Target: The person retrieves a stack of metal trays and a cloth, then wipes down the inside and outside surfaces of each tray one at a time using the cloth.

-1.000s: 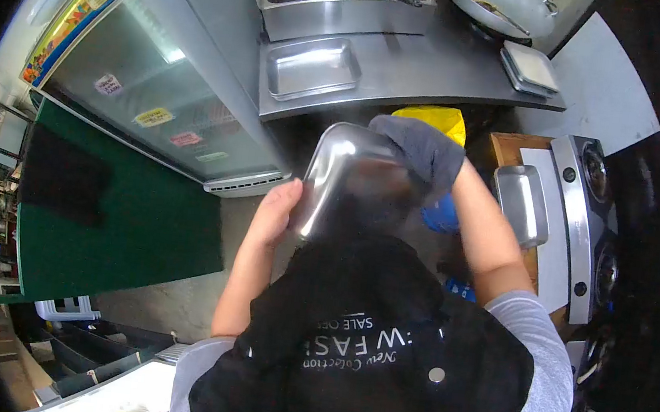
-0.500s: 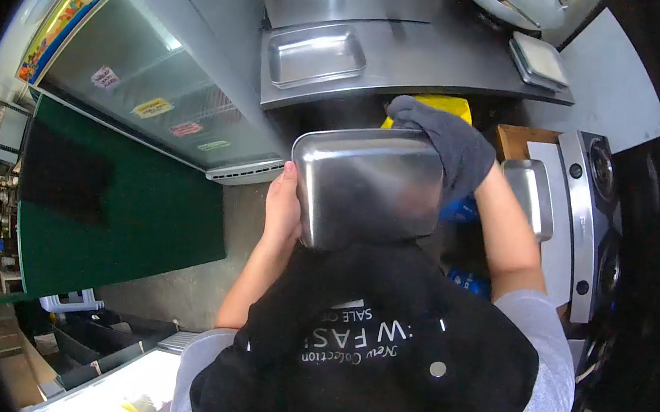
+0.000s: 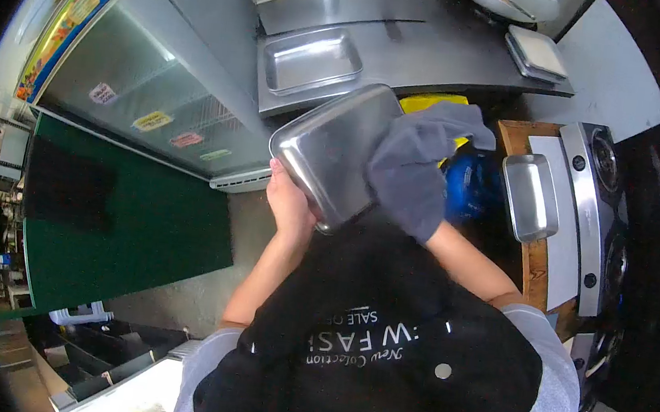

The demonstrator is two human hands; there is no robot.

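A rectangular stainless steel tray point(image 3: 331, 154) is tilted in front of my chest, one corner pointing up and away. My left hand point(image 3: 292, 202) grips its lower left edge, with the thumb along the side. Over the tray's right side lies a dark grey cloth point(image 3: 415, 159), its loose end spread toward the upper right. My right hand point(image 3: 438, 237) is at the cloth's lower end and holds it against the tray; the cloth hides the fingers.
Ahead, a second steel tray point(image 3: 313, 61) rests on the metal counter point(image 3: 419, 50), with stacked containers point(image 3: 536, 55) at its right end. Another tray point(image 3: 530, 196) sits right, beside a stove point(image 3: 590, 221). A glass-door fridge point(image 3: 156, 99) and green panel point(image 3: 127, 225) stand left.
The tray has turned from nearly level to a slant and shifted slightly left. My right hand and the cloth have moved from the far right corner down and left across the tray.
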